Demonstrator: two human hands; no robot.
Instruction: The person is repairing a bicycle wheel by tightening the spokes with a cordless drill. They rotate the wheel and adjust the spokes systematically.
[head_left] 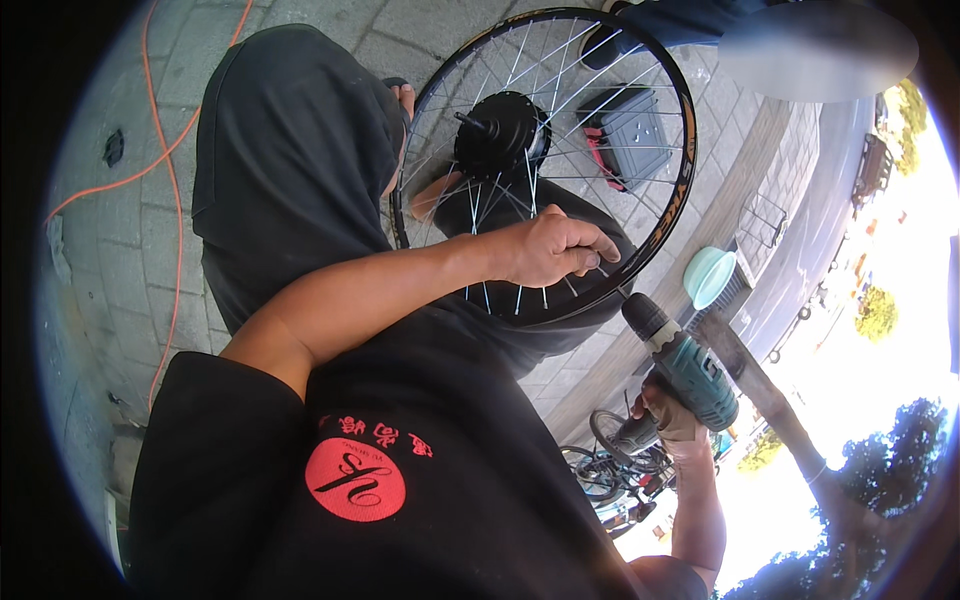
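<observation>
A bicycle wheel (676,212) with a black rim and silver spokes leans against my legs. At its centre sits a thick black hub (497,135) with an axle sticking out. My left hand (553,250) reaches across my lap to the rim's near side, thumb and forefinger pinched on a spoke close to the rim. Just outside the rim, my right hand (672,412) grips a teal and black cordless drill (692,370). The drill's bit points at the rim near my left fingertips; whether it touches a spoke nipple cannot be made out.
A grey toolbox (630,130) with red trim lies on the paving behind the spokes. Another person's shoe (600,47) is beyond the wheel. A mint-green bowl (708,277) stands right of it. An orange cable (176,215) crosses the paving at left. Parked bicycles (615,455) stand lower right.
</observation>
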